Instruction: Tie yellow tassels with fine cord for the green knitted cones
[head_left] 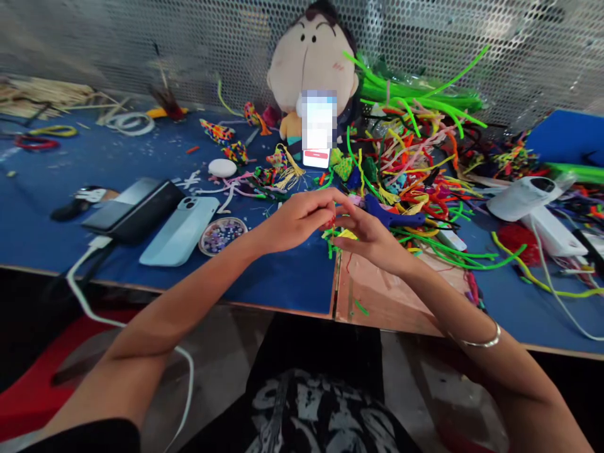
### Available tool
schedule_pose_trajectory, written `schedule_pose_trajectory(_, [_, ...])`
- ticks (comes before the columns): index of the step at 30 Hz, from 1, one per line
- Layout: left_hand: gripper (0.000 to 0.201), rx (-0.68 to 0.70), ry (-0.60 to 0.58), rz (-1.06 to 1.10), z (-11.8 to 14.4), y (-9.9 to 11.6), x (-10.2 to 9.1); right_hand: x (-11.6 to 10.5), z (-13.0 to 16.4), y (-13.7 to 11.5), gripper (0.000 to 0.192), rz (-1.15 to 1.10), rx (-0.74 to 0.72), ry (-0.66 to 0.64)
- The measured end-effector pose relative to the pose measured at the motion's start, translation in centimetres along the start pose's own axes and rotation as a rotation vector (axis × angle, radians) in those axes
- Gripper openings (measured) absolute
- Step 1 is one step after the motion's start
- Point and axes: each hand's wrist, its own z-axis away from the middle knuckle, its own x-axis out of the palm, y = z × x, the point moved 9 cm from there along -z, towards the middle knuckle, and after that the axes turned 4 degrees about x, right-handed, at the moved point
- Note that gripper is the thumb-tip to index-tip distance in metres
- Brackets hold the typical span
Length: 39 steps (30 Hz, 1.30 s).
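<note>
My left hand (299, 220) is closed, its fingers pinched on a small red woven-looking piece (331, 218) above the table's front part. Facing it is my right hand (372, 240), fingers apart and bent, with the fingertips close to that same red piece. Whether they touch it is hard to see. Just under the hands show bits of green strand (331, 245) and something yellow (348, 233). A blue-handled tool (401, 219), perhaps a glue gun, lies right behind my right hand. The fingers hide most of the red piece.
A lit phone (316, 158) leans on a plush doll (309, 63). Colourful pipe cleaners (415, 157) pile up at the right, near a white hair-dryer-like device (523, 198). On the left lie a light-blue phone (182, 229), a dish of beads (223, 236) and a cabled black device (141, 211).
</note>
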Motion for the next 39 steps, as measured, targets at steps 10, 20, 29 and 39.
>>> schedule_pose_trajectory(10, [0.013,-0.082,-0.012,-0.206,0.2,-0.6,-0.8,-1.8,0.0,-0.6,0.017,0.136,0.068,0.134])
schedule_pose_trajectory(20, [0.009,-0.103,0.052,-0.145,0.0,-1.6,-0.7,-2.0,0.6,-3.5,0.011,0.750,-0.123,0.223])
schedule_pose_trajectory(29, [0.009,-0.144,0.096,-0.026,-1.1,-2.0,-1.9,-2.5,0.2,-5.1,0.012,0.905,-0.165,0.301])
schedule_pose_trajectory(39, [0.001,-0.207,-0.021,0.122,-1.7,-3.6,-1.4,-4.0,-0.6,-4.3,0.011,0.676,-0.093,0.292])
